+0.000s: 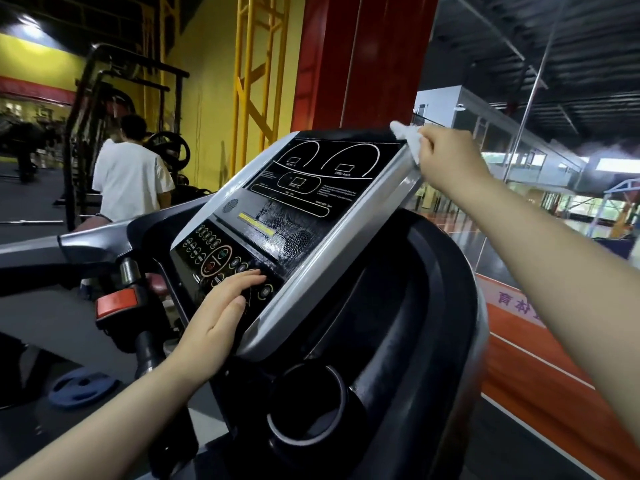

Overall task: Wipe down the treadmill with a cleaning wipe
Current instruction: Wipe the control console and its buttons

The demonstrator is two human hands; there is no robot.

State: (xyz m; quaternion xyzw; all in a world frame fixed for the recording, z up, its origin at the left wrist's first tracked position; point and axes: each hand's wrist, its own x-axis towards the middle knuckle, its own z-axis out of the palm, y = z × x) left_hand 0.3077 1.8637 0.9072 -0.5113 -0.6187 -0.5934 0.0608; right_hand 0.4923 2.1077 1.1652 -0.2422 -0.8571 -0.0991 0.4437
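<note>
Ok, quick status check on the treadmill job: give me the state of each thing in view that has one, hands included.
cleaning wipe: bunched, pressed to the console's top right corner
right hand: grips the wipe
left hand: flat, fingers straight, resting on the button panel
console: displays dark; wet smears across the middle
silver trim: dry-looking along the right edge
red safety clip: in place on the left handlebar
cup holder: nothing visible inside
</note>
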